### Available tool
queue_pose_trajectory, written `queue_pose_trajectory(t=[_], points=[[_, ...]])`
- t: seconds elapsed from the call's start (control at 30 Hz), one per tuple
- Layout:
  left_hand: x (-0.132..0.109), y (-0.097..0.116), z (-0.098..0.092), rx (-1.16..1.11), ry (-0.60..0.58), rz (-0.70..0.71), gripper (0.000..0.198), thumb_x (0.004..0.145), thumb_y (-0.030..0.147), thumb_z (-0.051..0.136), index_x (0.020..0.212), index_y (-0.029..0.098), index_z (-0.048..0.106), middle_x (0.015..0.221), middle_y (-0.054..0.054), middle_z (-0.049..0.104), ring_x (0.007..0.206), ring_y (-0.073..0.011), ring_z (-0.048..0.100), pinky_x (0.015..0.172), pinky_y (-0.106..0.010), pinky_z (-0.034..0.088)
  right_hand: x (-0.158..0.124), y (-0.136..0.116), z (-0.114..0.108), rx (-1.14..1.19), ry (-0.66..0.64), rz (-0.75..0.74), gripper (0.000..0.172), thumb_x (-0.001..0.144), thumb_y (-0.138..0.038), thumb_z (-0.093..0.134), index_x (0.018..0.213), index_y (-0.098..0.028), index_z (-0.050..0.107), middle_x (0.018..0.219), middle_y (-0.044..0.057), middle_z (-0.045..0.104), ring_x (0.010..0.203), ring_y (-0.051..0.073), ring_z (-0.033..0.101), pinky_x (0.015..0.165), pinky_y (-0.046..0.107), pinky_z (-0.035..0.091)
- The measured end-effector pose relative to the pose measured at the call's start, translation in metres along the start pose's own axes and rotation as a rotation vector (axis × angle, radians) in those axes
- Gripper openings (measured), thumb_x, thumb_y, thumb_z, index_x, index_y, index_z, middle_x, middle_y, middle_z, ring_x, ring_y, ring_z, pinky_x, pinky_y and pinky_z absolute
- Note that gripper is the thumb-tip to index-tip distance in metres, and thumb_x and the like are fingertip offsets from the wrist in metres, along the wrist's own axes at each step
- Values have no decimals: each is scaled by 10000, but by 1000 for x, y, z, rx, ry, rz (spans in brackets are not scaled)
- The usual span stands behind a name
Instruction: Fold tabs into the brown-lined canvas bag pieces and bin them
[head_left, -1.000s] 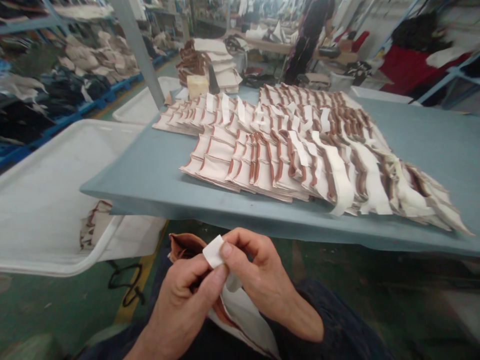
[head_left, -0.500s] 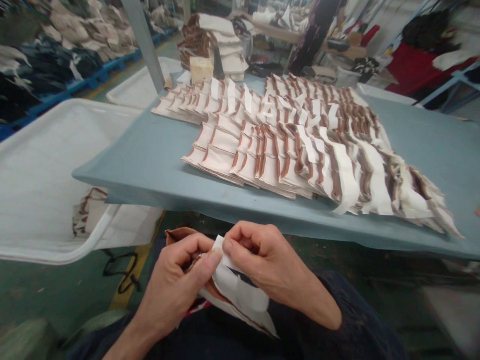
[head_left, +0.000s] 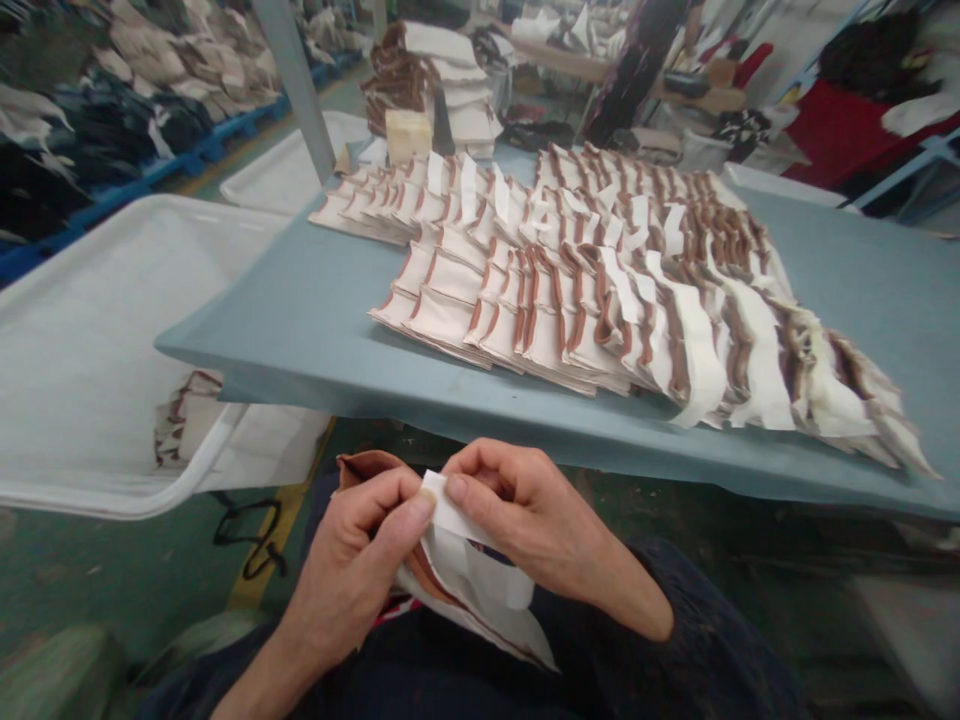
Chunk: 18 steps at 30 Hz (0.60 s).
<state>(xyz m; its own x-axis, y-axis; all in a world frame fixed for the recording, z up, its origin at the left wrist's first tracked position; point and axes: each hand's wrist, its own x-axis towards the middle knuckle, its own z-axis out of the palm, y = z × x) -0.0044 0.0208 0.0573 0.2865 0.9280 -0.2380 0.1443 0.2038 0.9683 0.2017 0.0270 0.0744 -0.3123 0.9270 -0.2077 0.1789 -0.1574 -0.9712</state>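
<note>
Both hands (head_left: 351, 560) (head_left: 538, 510) pinching white strip (head_left: 451, 518) between them; pale fabric (head_left: 499, 625) beneath.

Green floor (head_left: 180, 545) is marked by a yellow line (head_left: 294, 500) at eight o'clock; a blue-grey worktop (head_left: 292, 330) (draped in front) is stretched towards three; a grey post (head_left: 296, 85) is seen at eleven.

My left fingers (head_left: 384, 488) and right fingers (head_left: 486, 457) are near each other, both bent into a pinch with the thumbs (head_left: 407, 522) on top. My left forearm (head_left: 274, 655), bare, slants upward from below; my right wrist (head_left: 637, 592) extends from a dark sleeve (head_left: 716, 620).
</note>
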Motion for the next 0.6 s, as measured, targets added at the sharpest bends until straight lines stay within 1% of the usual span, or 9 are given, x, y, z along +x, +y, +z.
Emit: queue_pose_trajectory(t=[0.07, 0.1, 0.13, 0.2, 0.27, 0.33, 0.4, 0.5, 0.6], points=[[1, -1, 1, -53, -8, -16, 465, 1011, 540, 717, 689, 211, 647, 556, 24, 612, 478, -126, 506, 480, -228, 379, -1, 4, -2, -58, 46, -40, 290, 1084, -439, 651, 966, -186, 729, 698, -44, 621, 578, 97, 478, 538, 232, 369], [1, -3, 2, -80, -9, -22, 467, 1006, 548, 726, 695, 207, 651, 572, 24, 607, 490, -128, 508, 489, -231, 388, -2, 6, -3, -114, 106, -87, 264, 1079, -436, 671, 1015, -190, 738, 756, -25, 683, 606, 109, 536, 568, 242, 418], [2, -4, 3, -100, 2, -26, 469, 1004, 555, 731, 703, 203, 658, 592, 24, 604, 510, -131, 515, 503, -232, 400, -3, 8, -4, -185, 188, -162, 233, 1065, -424, 700, 1074, -195, 744, 843, 2, 746, 666, 131, 612, 620, 259, 483], [4, -8, 4, -114, 50, -19, 478, 1004, 560, 738, 706, 195, 661, 625, 26, 585, 550, -131, 509, 527, -230, 408, -5, 11, -4, -337, 348, -377, 221, 1029, -374, 755, 1181, -214, 739, 1058, 67, 825, 891, 202, 754, 802, 324, 605], [6, -12, 6, -104, 107, -2, 477, 1010, 552, 735, 707, 190, 667, 642, 30, 567, 583, -131, 493, 552, -228, 414, -6, 14, -1, -468, 409, -583, 220, 1021, -317, 754, 1222, -232, 731, 1220, 115, 835, 1126, 264, 791, 985, 401, 642], [8, -14, 9, -90, 149, 7, 456, 1020, 538, 721, 729, 188, 696, 669, 20, 596, 623, -145, 525, 595, -234, 449, -6, 19, 6, -581, 423, -701, 218, 1030, -265, 714, 1246, -239, 725, 1287, 137, 830, 1205, 285, 792, 1045, 435, 648], [10, -14, 12, -73, 168, 7, 432, 1028, 526, 701, 757, 190, 729, 689, 9, 643, 654, -166, 572, 640, -248, 490, -3, 25, 12, -665, 468, -725, 236, 1020, -223, 688, 1255, -222, 720, 1315, 156, 825, 1203, 296, 794, 1047, 448, 654], [12, -13, 15, -21, 206, -2, 401, 1000, 528, 708, 773, 200, 747, 703, -5, 692, 681, -199, 617, 650, -267, 516, 3, 35, 18, -724, 550, -722, 244, 1006, -195, 687, 1249, -204, 708, 1308, 171, 825, 1197, 308, 794, 1058, 460, 650], [12, -15, 15, 32, 244, -24, 352, 953, 540, 744, 851, 205, 783, 813, -42, 771, 771, -249, 671, 671, -293, 560, 7, 42, 19, -767, 591, -754, 235, 1026, -202, 684, 1261, -215, 695, 1305, 169, 826, 1183, 304, 791, 1052, 453, 641]])
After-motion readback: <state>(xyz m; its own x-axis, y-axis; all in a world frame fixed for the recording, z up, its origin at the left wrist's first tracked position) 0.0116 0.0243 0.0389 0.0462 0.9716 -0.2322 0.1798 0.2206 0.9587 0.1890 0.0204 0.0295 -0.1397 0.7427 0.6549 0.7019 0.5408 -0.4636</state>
